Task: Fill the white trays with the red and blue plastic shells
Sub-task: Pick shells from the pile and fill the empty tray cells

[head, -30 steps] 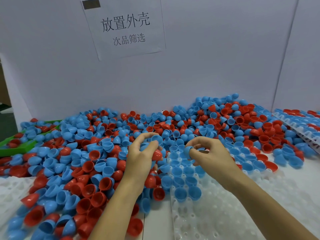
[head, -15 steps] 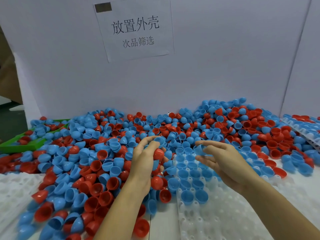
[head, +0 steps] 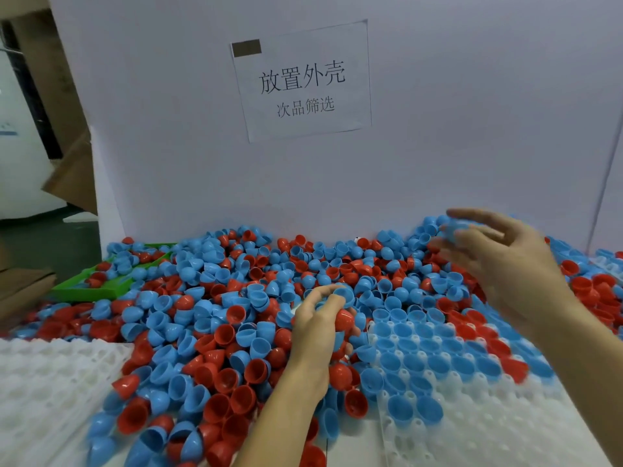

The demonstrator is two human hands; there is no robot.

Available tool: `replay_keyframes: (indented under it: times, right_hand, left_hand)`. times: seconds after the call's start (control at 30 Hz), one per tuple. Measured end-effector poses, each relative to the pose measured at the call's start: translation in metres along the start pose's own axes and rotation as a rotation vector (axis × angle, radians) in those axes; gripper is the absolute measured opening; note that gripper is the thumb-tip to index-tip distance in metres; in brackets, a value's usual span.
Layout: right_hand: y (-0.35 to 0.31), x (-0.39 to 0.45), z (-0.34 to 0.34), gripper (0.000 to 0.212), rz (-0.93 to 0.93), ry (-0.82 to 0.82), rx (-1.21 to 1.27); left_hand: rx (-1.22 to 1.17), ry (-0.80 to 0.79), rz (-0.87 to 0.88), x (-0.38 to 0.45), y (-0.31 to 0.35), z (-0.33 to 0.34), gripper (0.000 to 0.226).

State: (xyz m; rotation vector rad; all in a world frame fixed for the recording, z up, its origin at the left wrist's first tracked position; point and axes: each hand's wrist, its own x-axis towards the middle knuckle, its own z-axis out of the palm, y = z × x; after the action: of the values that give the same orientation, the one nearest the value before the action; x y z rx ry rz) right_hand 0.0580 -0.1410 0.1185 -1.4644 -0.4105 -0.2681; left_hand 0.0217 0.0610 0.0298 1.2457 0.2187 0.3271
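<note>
The left hand clutches several red and blue shells beside the partly filled white tray at the table's near right, while the raised, blurred right hand pinches a blue shell above the heap.

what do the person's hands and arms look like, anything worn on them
Both hands are bare: no gloves, rings, watch or bands show on the left hand or the right hand. The forearms are bare too, with no sleeve in view down to the bottom edge of the picture. The right hand is motion-blurred, so fine detail there is unclear.
</note>
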Motion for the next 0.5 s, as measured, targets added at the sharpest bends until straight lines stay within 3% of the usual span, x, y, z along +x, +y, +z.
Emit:
replay_keyframes:
  times: [0.1, 0.17, 0.2, 0.23, 0.27, 0.33, 0.37, 0.43, 0.5]
  right_hand:
    - [-0.031, 0.02, 0.014, 0.017, -0.274, 0.309, 0.29]
    - [-0.047, 0.049, 0.035, 0.018, -0.36, 0.565, 0.46]
    - [-0.054, 0.066, 0.05, 0.019, -0.368, 0.638, 0.492]
    - [-0.062, 0.08, 0.07, 0.023, -0.36, 0.603, 0.44]
    - [-0.07, 0.088, 0.094, 0.038, -0.31, 0.429, 0.289]
    - [-0.072, 0.093, 0.131, 0.086, -0.132, -0.159, -0.242]
    - [-0.069, 0.089, 0.144, 0.099, -0.064, -0.43, -0.522]
    - [-0.056, 0.078, 0.153, 0.096, -0.075, -0.688, -0.9]
    - [-0.044, 0.068, 0.146, 0.082, -0.108, -0.749, -1.027]
  left_hand:
    - [-0.009, -0.005, -0.004, 0.0, 0.002, 0.0, 0.014]
    - [-0.018, -0.009, -0.006, -0.001, 0.003, -0.001, 0.014]
    - [-0.016, -0.014, -0.002, -0.001, 0.004, -0.001, 0.016]
    - [-0.009, -0.018, 0.002, -0.001, 0.004, -0.001, 0.018]
    - [0.0, -0.021, 0.004, -0.002, 0.004, -0.001, 0.02]
    - [0.007, -0.029, 0.004, -0.003, 0.004, -0.001, 0.02]
    - [0.011, -0.03, 0.004, -0.003, 0.004, -0.001, 0.019]
    - [0.023, -0.019, 0.0, -0.001, 0.003, -0.002, 0.018]
    - [0.002, -0.013, -0.02, -0.001, 0.004, -0.002, 0.013]
